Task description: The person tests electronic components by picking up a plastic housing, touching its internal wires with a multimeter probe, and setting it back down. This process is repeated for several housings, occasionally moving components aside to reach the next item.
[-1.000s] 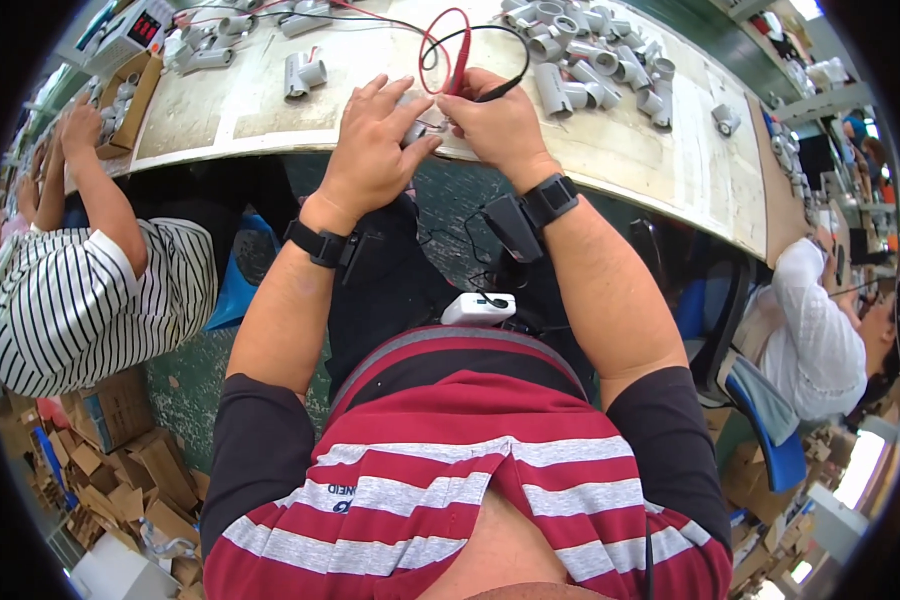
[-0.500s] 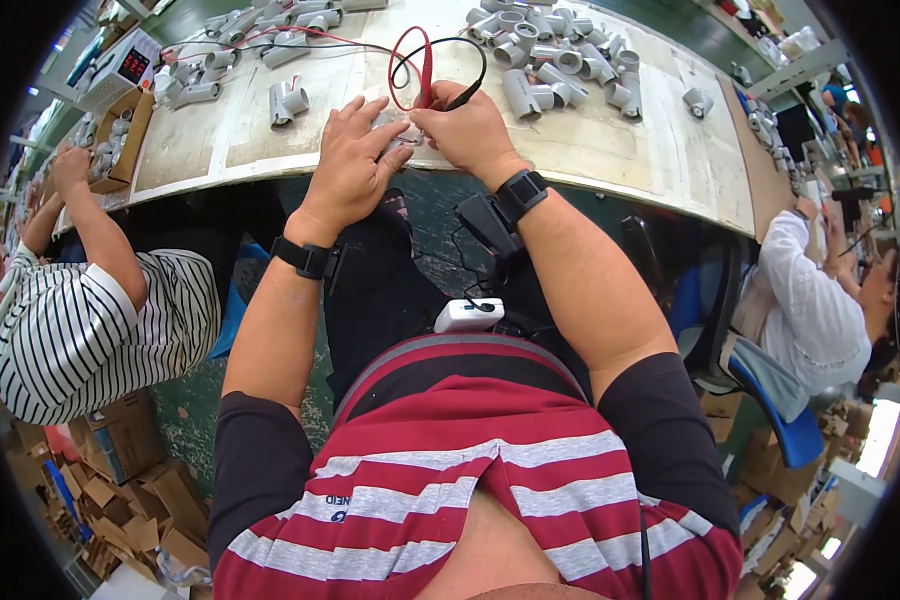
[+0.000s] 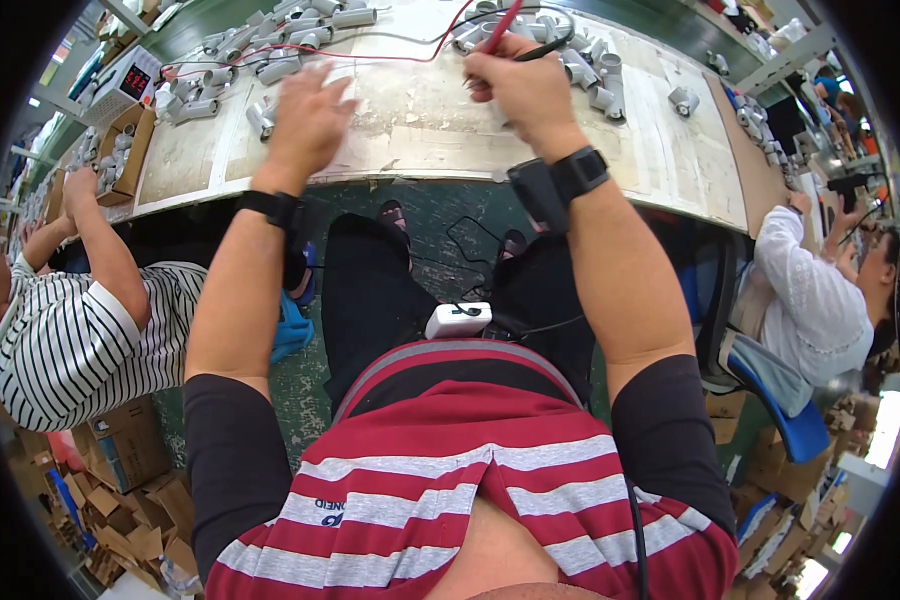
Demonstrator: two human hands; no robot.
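Because the right hand (image 3: 532, 92) grips the red probe (image 3: 501, 27) and black probe (image 3: 546, 48) together above the table (image 3: 390, 125), their tips could touch and, if live, short should its fingers shift. A tug could snag the red wire (image 3: 395, 59) on the pile (image 3: 354, 18). The left hand (image 3: 310, 125), blurred, fingers spread, might knock 1 part (image 3: 258, 120) just beside it; contact I cannot tell.
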